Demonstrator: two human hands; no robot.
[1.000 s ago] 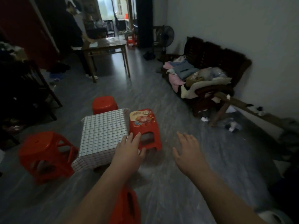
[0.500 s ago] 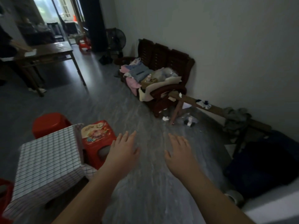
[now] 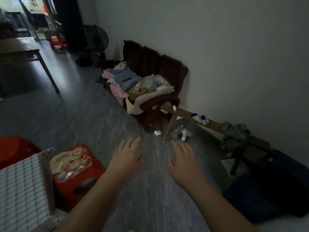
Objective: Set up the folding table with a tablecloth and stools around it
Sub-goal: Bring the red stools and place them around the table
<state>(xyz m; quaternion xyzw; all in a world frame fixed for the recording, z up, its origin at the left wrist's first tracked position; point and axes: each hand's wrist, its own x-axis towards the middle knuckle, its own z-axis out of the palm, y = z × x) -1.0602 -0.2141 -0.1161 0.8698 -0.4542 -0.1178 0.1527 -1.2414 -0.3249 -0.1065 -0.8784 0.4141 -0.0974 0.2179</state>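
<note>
The small table under a white checked tablecloth (image 3: pixel 21 188) stands at the lower left, partly cut off by the frame. A red stool with a printed picture top (image 3: pixel 73 166) sits against its right side. Behind the table, another red stool (image 3: pixel 15 148) shows at the left edge. My left hand (image 3: pixel 125 158) hovers palm down over the floor, just right of the picture stool, fingers straight and holding nothing. My right hand (image 3: pixel 182 159) hovers the same way, a little further right, also empty.
A dark wooden sofa (image 3: pixel 150 67) piled with clothes stands against the right wall, with a wooden bench (image 3: pixel 212 124) beside it. A brown table (image 3: pixel 25 52) is at the far left, a red stool (image 3: pixel 56 41) and a fan (image 3: pixel 98 39) beyond. Dark bags (image 3: pixel 275 185) lie lower right.
The view has swung right: the covered table and stools slid to the lower left edge, and the two near stools left the frame. Both hands stay open and empty in front.
</note>
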